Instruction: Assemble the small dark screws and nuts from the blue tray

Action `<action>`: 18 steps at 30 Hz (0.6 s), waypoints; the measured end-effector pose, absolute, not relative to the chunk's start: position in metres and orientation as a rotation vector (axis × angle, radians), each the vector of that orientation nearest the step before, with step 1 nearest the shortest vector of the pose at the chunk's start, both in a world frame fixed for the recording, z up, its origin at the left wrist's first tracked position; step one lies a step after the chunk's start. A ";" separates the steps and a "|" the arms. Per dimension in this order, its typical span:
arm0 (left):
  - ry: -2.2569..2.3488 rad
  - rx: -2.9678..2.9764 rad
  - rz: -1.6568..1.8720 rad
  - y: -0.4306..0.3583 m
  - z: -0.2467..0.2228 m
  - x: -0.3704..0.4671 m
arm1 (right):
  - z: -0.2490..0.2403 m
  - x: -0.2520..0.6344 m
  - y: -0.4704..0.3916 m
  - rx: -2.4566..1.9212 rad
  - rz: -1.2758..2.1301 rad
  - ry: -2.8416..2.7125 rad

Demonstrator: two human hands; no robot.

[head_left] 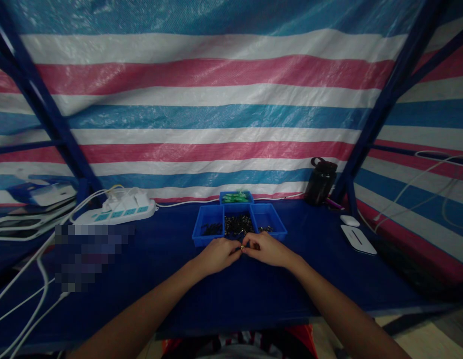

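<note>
Behind the blue counter (pixel 201 294) hangs striped sheeting (pixel 216 117); no writing is legible. Just nearside of the divided blue tray (pixel 202 240), left hand (pixel 219 255) and right hand (pixel 267 249) pinch a small gold-coloured piece (pixel 242 247).

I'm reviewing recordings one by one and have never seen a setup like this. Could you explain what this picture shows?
There is no machine here: these are a person's two bare hands, seen by a camera worn on the head, looking forward and down. The left hand and right hand meet at the fingertips around a tiny gold-coloured piece, too small to identify.

On the blue table, just beyond them, is a blue three-part tray of small parts. Behind it, a small blue container holds green items. A white power strip lies to the left; a dark bottle and a flat white device are to the right.
</note>
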State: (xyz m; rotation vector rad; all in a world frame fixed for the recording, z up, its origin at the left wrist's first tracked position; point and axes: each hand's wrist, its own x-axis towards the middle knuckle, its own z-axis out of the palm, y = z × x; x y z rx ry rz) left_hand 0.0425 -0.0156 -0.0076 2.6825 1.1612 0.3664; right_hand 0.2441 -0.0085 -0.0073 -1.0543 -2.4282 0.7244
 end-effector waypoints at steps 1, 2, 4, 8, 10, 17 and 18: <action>1.158 2.678 0.372 -0.015 -0.008 0.043 | -0.007 0.244 -0.008 -1.055 0.717 -2.431; 1.155 2.672 0.379 -0.015 -0.009 0.042 | -0.008 0.244 -0.008 -1.053 0.709 -2.435; 1.145 2.657 0.390 -0.015 -0.010 0.042 | -0.008 0.244 -0.008 -1.046 0.692 -2.435; 1.137 2.611 0.391 -0.014 -0.010 0.042 | -0.009 0.244 -0.009 -1.032 0.685 -2.422; 1.145 2.598 0.400 -0.014 -0.010 0.042 | -0.009 0.244 -0.008 -1.031 0.682 -2.416; 1.132 2.586 0.432 -0.014 -0.010 0.043 | -0.009 0.245 -0.008 -1.021 0.675 -2.430; 1.131 2.586 0.434 -0.014 -0.010 0.043 | -0.009 0.245 -0.008 -1.020 0.673 -2.432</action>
